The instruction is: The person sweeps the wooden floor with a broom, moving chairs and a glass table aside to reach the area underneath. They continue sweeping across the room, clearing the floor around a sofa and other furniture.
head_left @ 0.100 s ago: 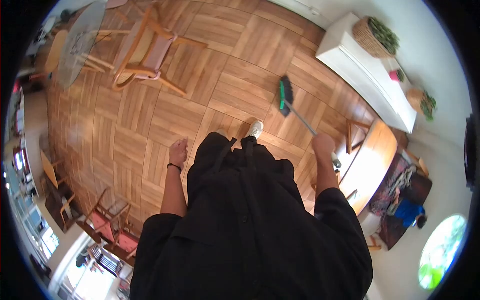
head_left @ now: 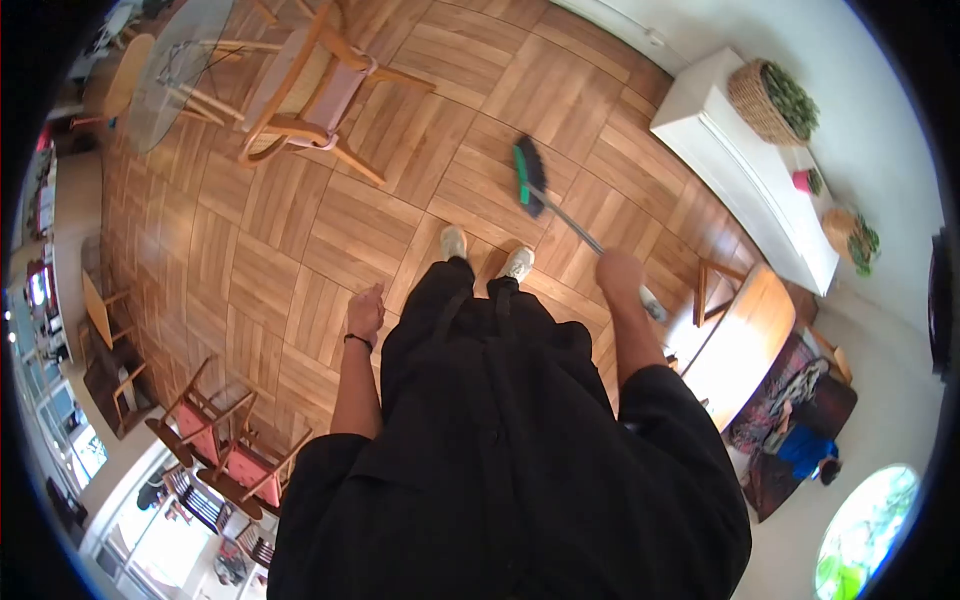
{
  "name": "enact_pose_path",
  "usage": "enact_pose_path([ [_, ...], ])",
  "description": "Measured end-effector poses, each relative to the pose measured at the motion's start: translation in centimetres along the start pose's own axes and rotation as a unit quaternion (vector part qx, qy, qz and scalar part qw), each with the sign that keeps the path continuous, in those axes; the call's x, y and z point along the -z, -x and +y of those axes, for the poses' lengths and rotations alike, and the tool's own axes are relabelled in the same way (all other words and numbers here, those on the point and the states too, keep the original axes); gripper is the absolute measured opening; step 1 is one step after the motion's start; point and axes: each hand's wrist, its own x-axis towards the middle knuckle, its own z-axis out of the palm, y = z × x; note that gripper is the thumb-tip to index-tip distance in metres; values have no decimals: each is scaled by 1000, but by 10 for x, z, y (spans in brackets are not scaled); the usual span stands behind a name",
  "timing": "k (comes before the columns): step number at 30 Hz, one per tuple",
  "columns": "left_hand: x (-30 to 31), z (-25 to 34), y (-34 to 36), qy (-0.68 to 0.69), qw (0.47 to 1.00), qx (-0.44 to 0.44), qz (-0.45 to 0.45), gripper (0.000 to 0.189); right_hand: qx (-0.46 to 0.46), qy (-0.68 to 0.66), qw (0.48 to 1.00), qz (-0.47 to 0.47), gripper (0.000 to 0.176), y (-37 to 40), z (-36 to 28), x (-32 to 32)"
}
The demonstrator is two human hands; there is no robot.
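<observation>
Black clothing (head_left: 500, 470): fills the nearest part of the view, between the two bare forearms.
Right grip (head_left: 620, 276): closed around the handle of the broom (head_left: 575, 226), whose pale handle end shows behind the fist; the fist sits further left in the view than in the earlier frame.
Left grip (head_left: 366, 314): hangs above the floor beside the left thigh, fingers loosely curled; how far it is open I cannot tell. A dark band (head_left: 357, 340) circles the wrist.
Pale shoes (head_left: 518, 264): both on the floor; the left one now shows clear of the trouser leg that mostly covered it before.
Broom head (head_left: 534, 178): black bristles and a green strip, on the floor beyond the shoes; it has swung left across the floor since the earlier frame.
Floor (head_left: 350, 230): wooden parquet squares.
Wooden chair (head_left: 335, 105): well left of the broom head.
Table (head_left: 750, 330): wooden, near the floor's right edge.
White cabinet (head_left: 755, 190): along the floor's far right edge, carrying a woven basket (head_left: 755, 108) with a plant.
</observation>
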Motion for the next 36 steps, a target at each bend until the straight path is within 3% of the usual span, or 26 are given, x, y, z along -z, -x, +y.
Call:
enact_pose_path([
  [3, 20, -5, 16, 54, 996, 65, 28, 44, 148, 0, 989, -16, 21, -39, -95, 8],
  [8, 33, 19, -19, 57, 993, 99, -28, 46, 154, -120, 973, -125, 40, -84, -221, 48],
  [12, 42, 51, -78, 101, 990, 67, -68, 46, 142, -107, 973, -144, 40, -94, -232, 101],
  [14, 37, 73, -106, 150, 982, 51, -103, 46, 133, -97, 976, -143, 46, -102, -202, 118],
  [18, 24, 117, -152, 29, 988, 68, -136, 42, 72, -52, 984, -152, 48, -104, -113, 142],
  [21, 12, 152, -178, -34, 974, 112, -193, 21, -34, -33, 991, -126, 46, -66, -54, 192],
  [23, -1, 172, -193, -57, 964, 127, -226, 14, -82, -29, 985, -151, 44, -67, 11, 185],
  [24, -7, 179, -201, -53, 957, 133, -251, 18, -164, -51, 974, -151, 42, -50, 21, 207],
  [25, -16, 187, -207, -47, 951, 139, -273, 26, -131, -34, 981, -140, 41, -44, 47, 208],
  [28, -65, 238, -195, 35, 937, 103, -331, 44, -233, -51, 956, -170, 46, -47, 97, 198],
  [30, -101, 262, -193, 135, 921, 20, -366, 54, -271, -59, 947, -161, 46, -60, 114, 200],
  [32, -148, 321, -154, 286, 863, -20, -416, 61, -260, -47, 960, -94, 46, -90, 136, 181],
  [34, -190, 377, -118, 456, 763, 1, -457, 75, -263, -67, 961, -58, 43, -125, 131, 193],
  [36, -226, 421, -86, 488, 730, -56, -475, 85, -238, -51, 969, -52, 39, -173, 136, 188],
])
